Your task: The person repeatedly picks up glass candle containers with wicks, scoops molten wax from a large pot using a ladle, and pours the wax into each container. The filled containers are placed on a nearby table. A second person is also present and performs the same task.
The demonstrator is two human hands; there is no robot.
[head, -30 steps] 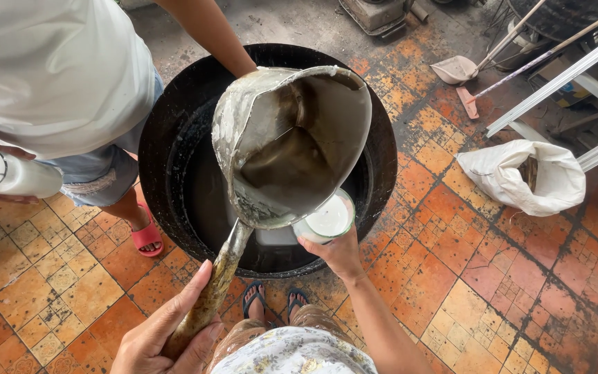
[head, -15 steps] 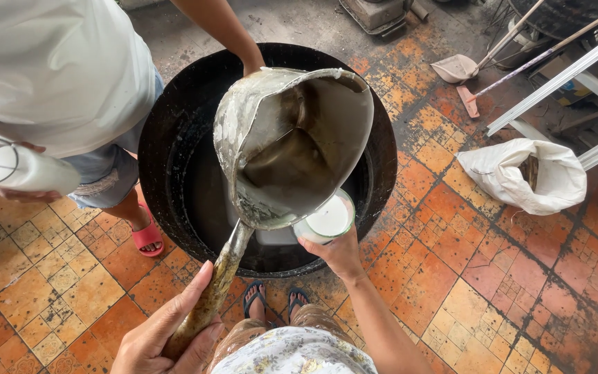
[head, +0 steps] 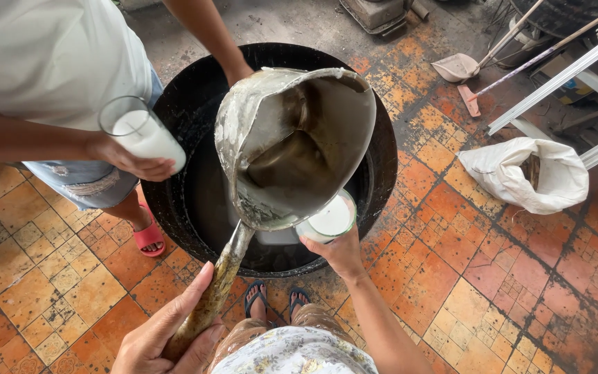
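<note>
While the left hand (head: 167, 332) clenches the grimy, crusted handle of a big dented grey metal scoop-shaped ladle (head: 299, 149), the right hand (head: 340, 251) grasps a small clear glass filled with white liquid (head: 328, 220) right under the ladle's lower lip, rim touching or nearly so; can't tell which. Ladle bowl holds murky brown-grey liquid and hangs over a wide round black basin (head: 382, 138) on the floor, blocking most of the basin's inside. Something pale sits low in the basin just below the ladle; hard to make out. Across the basin stands another person in white shirt and torn denim shorts (head: 57, 62): one hand (head: 129, 159) holds a second clear glass of white liquid (head: 143, 133) tilted over the basin's left rim, the other arm (head: 209, 38) reaches down behind the ladle, its hand mostly hidden. That person's foot in a pink sandal (head: 149, 237) is just beside the basin. Wearer's own feet in dark flip-flops (head: 271, 299) show at the near rim. Orange worn tiled floor (head: 493, 277) all around. White crumpled sack (head: 527, 173) lies well to the right, near white metal bars (head: 562, 76). Long-handled scraper (head: 493, 76) and trowel-like tool (head: 458, 67) lie upper right, handles cut off by the frame edge.
</note>
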